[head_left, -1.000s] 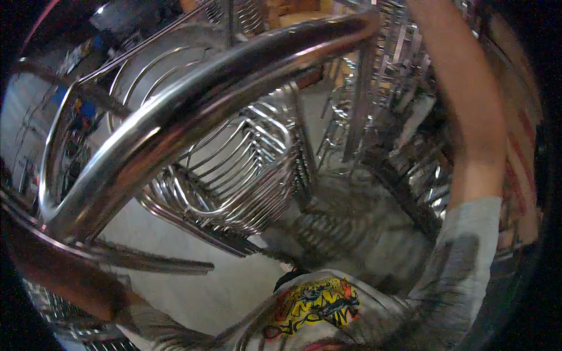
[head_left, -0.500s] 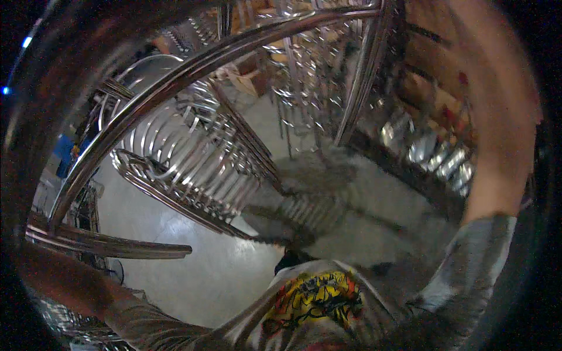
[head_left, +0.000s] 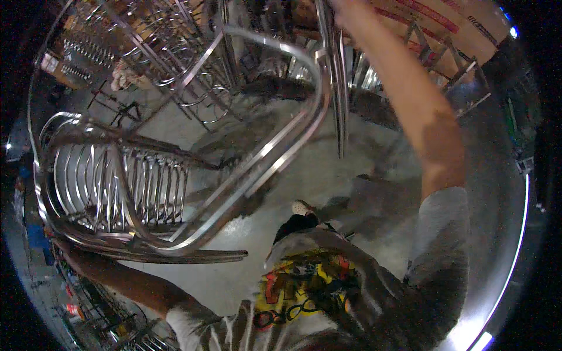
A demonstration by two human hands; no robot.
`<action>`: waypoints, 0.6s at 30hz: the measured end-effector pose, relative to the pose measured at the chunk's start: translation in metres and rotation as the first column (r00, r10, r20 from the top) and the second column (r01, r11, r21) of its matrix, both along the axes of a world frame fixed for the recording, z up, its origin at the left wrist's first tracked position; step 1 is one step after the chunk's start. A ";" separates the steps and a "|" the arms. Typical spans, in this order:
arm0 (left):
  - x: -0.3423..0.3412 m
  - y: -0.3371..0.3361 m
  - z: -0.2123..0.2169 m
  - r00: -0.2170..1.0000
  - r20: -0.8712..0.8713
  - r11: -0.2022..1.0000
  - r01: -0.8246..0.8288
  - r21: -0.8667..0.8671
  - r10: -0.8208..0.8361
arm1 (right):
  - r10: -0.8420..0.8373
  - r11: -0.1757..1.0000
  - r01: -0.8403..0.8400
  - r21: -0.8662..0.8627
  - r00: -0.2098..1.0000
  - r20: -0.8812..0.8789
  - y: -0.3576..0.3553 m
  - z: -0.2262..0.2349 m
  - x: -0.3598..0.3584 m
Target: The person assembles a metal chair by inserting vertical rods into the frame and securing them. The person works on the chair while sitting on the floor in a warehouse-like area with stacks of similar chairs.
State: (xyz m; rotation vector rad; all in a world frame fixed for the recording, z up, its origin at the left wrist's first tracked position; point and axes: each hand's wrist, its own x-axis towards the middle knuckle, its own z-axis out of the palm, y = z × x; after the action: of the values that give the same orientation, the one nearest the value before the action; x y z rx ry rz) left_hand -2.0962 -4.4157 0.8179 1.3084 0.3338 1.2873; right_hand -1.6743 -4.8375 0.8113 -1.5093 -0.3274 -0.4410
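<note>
A stack of shiny bent metal tube frames (head_left: 287, 153) is raised in front of me, its long tubes crossing the view from the lower left up to the top. At the far left, my left hand (head_left: 63, 244) is closed round the frames' lower curved corner; its fingers are partly hidden. My right arm reaches far up and forward, and my right hand (head_left: 346, 13) is closed at the upright tubes by the top edge, somewhat blurred. Behind the raised frames, a row of nested curved metal tube frames (head_left: 137, 187) stands on the floor at the left.
More metal tube frames (head_left: 199, 82) stand crowded at the far left. Large cardboard boxes (head_left: 445, 20) are stacked at the far right, near a metal rack (head_left: 468, 79). My shoe (head_left: 302, 207) shows on the grey concrete floor (head_left: 374, 158). A bright strip light (head_left: 515, 257) lies along the right.
My view has turned and the raised frames have swung, their bent end now nearer the middle. My right arm has shifted left in view, bringing the hand into sight. The standing row sits further left.
</note>
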 end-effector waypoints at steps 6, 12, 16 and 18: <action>0.067 -0.004 -0.160 0.934 -0.283 0.975 -0.199 0.095 0.218 | 0.073 0.991 -0.050 0.121 0.977 -0.198 0.008 -0.140 0.040; 0.088 -0.010 -0.265 0.580 -0.401 0.648 -0.311 0.696 0.709 | 0.326 0.944 -0.234 0.232 0.760 -0.563 0.015 -0.226 0.116; 0.087 -0.082 -0.309 0.323 -0.364 0.478 -0.430 0.766 0.874 | 0.566 0.774 -0.485 0.407 0.242 -0.788 0.007 -0.256 0.177; 0.093 -0.123 -0.322 0.432 -0.581 0.720 -0.493 0.488 0.690 | 0.358 0.889 -0.422 0.175 0.403 -0.842 0.037 -0.300 0.202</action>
State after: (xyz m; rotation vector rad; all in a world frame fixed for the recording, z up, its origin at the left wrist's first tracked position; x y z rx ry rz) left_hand -2.0028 -4.5384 0.4960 2.0255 1.3844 1.3229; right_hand -1.4725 -4.8006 0.5117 -1.4651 0.1269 0.7532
